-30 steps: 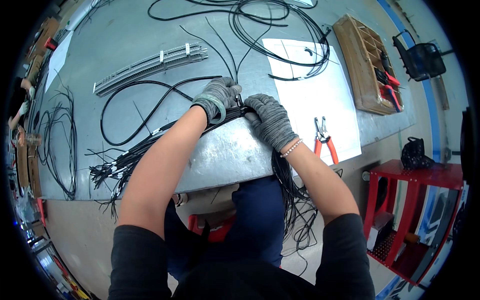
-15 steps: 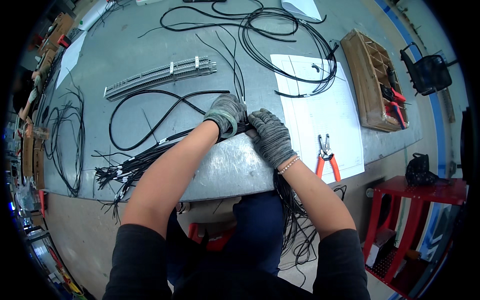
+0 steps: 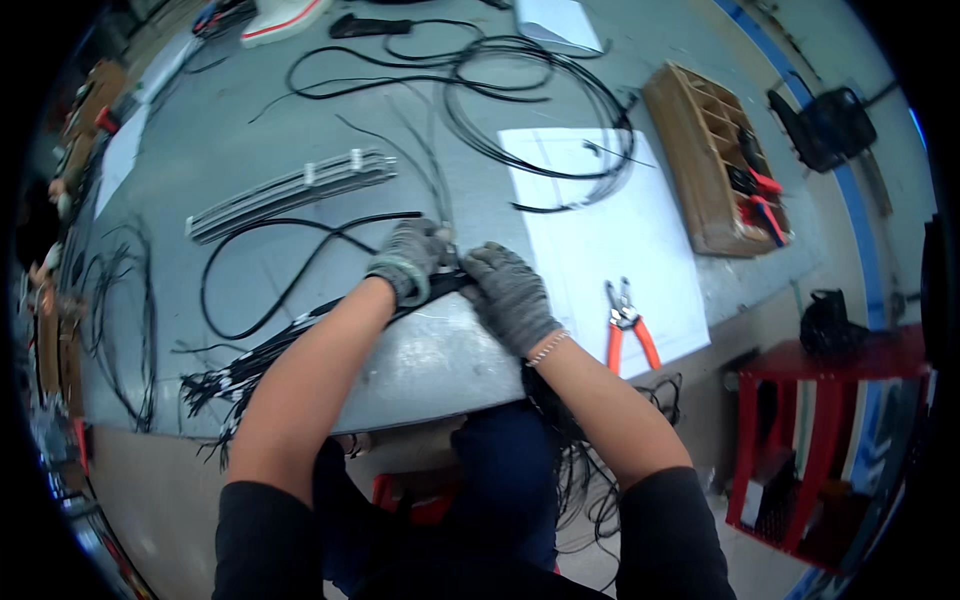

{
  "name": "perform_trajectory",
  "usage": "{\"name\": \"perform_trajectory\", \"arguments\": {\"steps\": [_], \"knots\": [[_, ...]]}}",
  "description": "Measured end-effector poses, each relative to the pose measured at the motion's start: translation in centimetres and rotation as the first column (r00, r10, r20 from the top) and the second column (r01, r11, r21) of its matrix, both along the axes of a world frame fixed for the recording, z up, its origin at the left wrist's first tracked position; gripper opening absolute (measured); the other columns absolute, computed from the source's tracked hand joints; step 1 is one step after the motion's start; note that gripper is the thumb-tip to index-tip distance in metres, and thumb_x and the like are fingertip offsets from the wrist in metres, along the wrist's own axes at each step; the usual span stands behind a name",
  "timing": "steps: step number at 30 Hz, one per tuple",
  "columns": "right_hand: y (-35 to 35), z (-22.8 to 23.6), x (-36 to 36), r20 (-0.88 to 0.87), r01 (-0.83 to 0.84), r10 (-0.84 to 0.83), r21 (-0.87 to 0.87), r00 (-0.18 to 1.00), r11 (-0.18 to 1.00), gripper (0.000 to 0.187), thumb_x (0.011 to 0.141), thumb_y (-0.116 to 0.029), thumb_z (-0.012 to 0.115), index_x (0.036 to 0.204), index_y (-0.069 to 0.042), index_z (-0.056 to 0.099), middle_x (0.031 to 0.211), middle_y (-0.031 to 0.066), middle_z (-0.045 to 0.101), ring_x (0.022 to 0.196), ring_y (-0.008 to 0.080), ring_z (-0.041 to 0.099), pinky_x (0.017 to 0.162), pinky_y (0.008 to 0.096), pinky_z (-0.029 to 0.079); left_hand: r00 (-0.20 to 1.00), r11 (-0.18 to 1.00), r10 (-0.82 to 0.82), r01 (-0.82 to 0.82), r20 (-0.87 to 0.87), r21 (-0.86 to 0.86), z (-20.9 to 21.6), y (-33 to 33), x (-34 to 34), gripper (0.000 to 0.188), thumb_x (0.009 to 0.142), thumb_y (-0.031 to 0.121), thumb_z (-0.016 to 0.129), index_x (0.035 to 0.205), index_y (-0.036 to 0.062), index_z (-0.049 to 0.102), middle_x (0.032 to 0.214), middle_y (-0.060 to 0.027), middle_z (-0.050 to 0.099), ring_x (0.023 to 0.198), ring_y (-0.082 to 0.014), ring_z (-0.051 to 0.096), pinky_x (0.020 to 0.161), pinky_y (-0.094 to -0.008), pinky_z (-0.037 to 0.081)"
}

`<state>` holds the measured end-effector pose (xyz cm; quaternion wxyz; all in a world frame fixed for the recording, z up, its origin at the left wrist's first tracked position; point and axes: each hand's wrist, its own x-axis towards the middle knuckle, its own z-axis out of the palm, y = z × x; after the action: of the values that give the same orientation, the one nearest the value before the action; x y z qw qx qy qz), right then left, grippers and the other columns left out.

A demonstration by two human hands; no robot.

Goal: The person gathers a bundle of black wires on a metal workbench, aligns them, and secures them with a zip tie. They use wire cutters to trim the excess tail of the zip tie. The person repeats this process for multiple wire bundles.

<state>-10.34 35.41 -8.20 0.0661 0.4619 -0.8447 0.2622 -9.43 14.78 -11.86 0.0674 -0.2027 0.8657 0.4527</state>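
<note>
A thick bundle of black cables [image 3: 262, 358] with white markers near its ends lies along the table's front edge. In grey gloves, my left hand [image 3: 408, 260] and my right hand [image 3: 512, 298] are close together on it, both closed round the bundle. Between my hands, thin dark wires [image 3: 432, 170] run up and away over the table, smeared by motion. The rest of the bundle hangs past my right wrist off the edge, as loose black cables [image 3: 590, 490]. My fingertips are partly hidden, so fine detail of the grip does not show.
Grey terminal strips [image 3: 290, 192] lie beyond my left hand, near a looped black cable [image 3: 207, 275]. Orange-handled wire strippers [image 3: 630, 325] rest on a paper sheet [image 3: 665, 270]. A coiled cable [image 3: 455, 110], a wooden box [image 3: 668, 150] with tools and a red cart [image 3: 800, 368] stand around.
The view has tilted and shifted, so the table's far side shows more. Both hands stay closed on the cable bundle, close together.
</note>
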Motion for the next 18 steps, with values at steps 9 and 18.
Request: {"name": "perform_trajectory", "arguments": {"steps": [9, 18], "knots": [[0.7, -0.7, -0.3, 0.072, 0.023, -0.032, 0.121, 0.997, 0.992, 0.04, 0.084, -0.027, 0.064, 0.117, -0.006, 0.061, 0.121, 0.0121, 0.059, 0.122, 0.0297, 0.049, 0.105, 0.0395, 0.038, 0.992, 0.994, 0.092, -0.097, 0.089, 0.056, 3.8, 2.9, 0.6, 0.029, 0.09, 0.029, 0.058, 0.095, 0.0012, 0.067, 0.077, -0.012, 0.066, 0.066, -0.0192, 0.06, 0.068, -0.0316, 0.049], [0.4, -1.0, -0.2, 0.122, 0.024, -0.037, 0.109, 0.992, 0.994, 0.038, 0.085, -0.028, 0.062, 0.117, -0.007, 0.061, 0.122, 0.0114, 0.059, 0.124, 0.0294, 0.048, 0.106, 0.0403, 0.036, 0.887, 0.867, -0.434, 0.366, -0.154, -0.337, 7.1, 0.5, 3.5, 0.018, 0.079, 0.005, 0.063, 0.096, 0.0053, 0.066, 0.093, -0.0117, 0.065, 0.089, -0.028, 0.063, 0.083, -0.0367, 0.05]]}}
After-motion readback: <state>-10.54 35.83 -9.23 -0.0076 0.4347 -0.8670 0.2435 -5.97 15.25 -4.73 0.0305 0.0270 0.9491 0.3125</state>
